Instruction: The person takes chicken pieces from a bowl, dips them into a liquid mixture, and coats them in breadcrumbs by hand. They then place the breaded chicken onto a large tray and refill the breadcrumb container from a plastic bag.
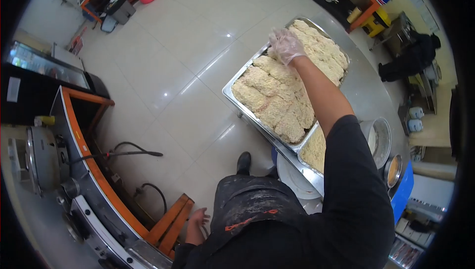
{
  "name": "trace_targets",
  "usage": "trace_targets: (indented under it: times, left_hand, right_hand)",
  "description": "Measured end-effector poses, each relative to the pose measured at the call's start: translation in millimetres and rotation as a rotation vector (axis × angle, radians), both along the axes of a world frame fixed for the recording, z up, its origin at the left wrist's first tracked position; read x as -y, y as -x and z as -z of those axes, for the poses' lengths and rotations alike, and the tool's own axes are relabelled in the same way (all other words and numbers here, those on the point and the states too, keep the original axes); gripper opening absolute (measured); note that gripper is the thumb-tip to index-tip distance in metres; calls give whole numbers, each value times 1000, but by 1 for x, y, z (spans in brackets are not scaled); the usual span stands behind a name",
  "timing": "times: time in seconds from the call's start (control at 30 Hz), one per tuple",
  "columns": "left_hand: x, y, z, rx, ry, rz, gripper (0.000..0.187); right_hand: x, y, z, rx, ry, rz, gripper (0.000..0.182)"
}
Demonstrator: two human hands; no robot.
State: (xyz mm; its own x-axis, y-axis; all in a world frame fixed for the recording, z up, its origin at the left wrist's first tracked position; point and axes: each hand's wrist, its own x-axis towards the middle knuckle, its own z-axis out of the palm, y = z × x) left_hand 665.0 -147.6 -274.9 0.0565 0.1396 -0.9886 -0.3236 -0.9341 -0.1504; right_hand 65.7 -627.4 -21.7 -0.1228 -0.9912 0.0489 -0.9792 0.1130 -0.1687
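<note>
Gloved right hand over a packed tray of crumb-coated pieces

So here's the view looking down at the worktable. The right hand in a clear plastic glove [287, 46] is at the far-left side of a big rectangular silver metal tray [228, 90], right on top of the food. Fingers are bent downward, but I can't tell if they're pinching anything or just pressing.

The tray sits on a shiny metal table [363, 76] and is loaded with pale, crumb-coated oblong pieces [274, 101], lined up snugly side by side. Just beside it, closer to the body, is a smaller metal tray of loose yellowish crumbs [312, 151], partly hidden by the right arm.

Bare left hand [199, 217] hangs low, well away from the table, fingers loosely spread, near some orange wooden boards [170, 224].

Other side of the right arm: a wide round metal bowl [384, 143] with something whitish in it, then a smaller metal bowl with orange-yellow contents [394, 171]. The black apron [257, 202] has white smudges all over the front. Someone in dark clothes [410, 57] is off at the far right.
</note>
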Motion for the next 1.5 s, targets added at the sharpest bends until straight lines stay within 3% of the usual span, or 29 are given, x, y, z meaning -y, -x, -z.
trace_targets:
  times: [0.03,0.1,0.2,0.3,0.4,0.47,0.5,0.6,0.7,0.77,0.8,0.9,1.0,1.1,1.2,1.23,1.33,1.5]
  left_hand:
    - [0,-2,-14,-22,107,173,55]
    - [1,-3,-29,-55,160,321,55]
    - [17,-14,-32,-87,167,437,55]
    - [57,-11,-28,-131,191,574,55]
    - [113,3,-22,-209,282,740,54]
    - [159,30,-19,-291,371,832,54]
    - [176,50,-17,-302,394,846,54]
    - [218,129,-18,-63,308,776,63]
    - [209,181,-27,-137,353,991,65]
    - [192,211,-25,-121,309,1007,66]
    - [176,224,-25,-96,267,982,66]
    - [118,274,-66,-170,221,1319,68]
    - [74,289,-60,-215,180,1366,69]
    - [30,297,-68,-240,190,1349,69]
    - [-4,283,-62,-235,185,1241,66]
    - [-14,279,-62,-219,180,1214,66]
    - [-42,264,-65,-170,161,1155,64]
    - [-70,253,-68,-114,156,1131,62]
  right_hand:
    - [-4,11,-10,95,173,-95,61]
    - [-38,26,-48,405,301,-36,70]
    - [-134,48,-134,333,202,309,68]
    - [-267,119,-162,489,147,372,65]
    - [-432,135,-237,808,1,524,53]
    - [-542,140,-269,764,57,639,51]
    - [-586,136,-287,841,60,811,43]
    - [-694,152,-303,489,-367,1329,34]
    - [-781,169,-246,605,-498,1403,26]
    - [-807,178,-175,126,-444,873,24]
    - [-804,179,-146,254,-307,887,25]
    - [-782,206,-67,122,-389,713,19]
    - [-779,245,21,-328,-461,75,14]
    - [-753,224,-30,337,-485,525,21]
    - [-766,211,-5,16,-361,348,35]
    - [-757,205,-24,222,-563,560,37]
    - [-768,228,75,393,-306,384,39]
    - [-756,221,3,344,-333,256,31]
